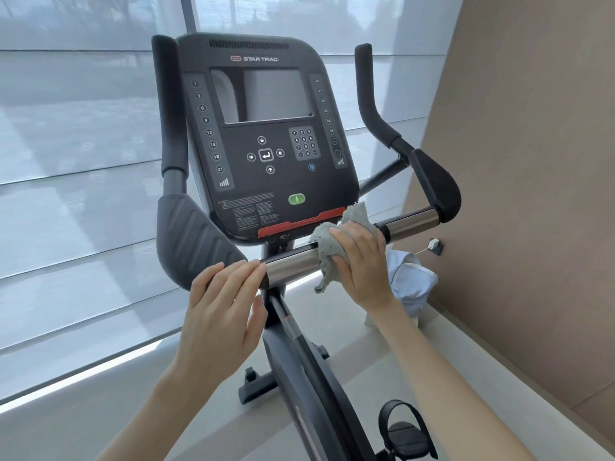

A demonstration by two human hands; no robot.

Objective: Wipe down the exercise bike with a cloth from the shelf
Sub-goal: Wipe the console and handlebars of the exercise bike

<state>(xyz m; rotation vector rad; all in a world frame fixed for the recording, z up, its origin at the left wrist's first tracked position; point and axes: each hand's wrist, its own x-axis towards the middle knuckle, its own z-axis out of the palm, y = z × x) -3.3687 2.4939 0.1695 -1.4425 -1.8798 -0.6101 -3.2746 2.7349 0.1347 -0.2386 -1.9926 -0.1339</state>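
Observation:
The black exercise bike's console (263, 134) fills the middle of the view, with a chrome handlebar (293, 266) running across below it. My right hand (361, 257) presses a grey cloth (327, 244) around the middle of that bar, just under the console's red strip. My left hand (223, 307) rests on the bar's left end, fingers together and laid over it beside the black elbow pad (189, 234). The bar's right chrome section (412, 222) is bare.
Tall black handle grips rise at left (168, 104) and right (369, 101). A window with translucent blinds (76, 181) lies behind. A beige wall (525, 194) stands at right, with a pale blue bag (411, 284) on the floor below it. A pedal (406, 434) sits bottom right.

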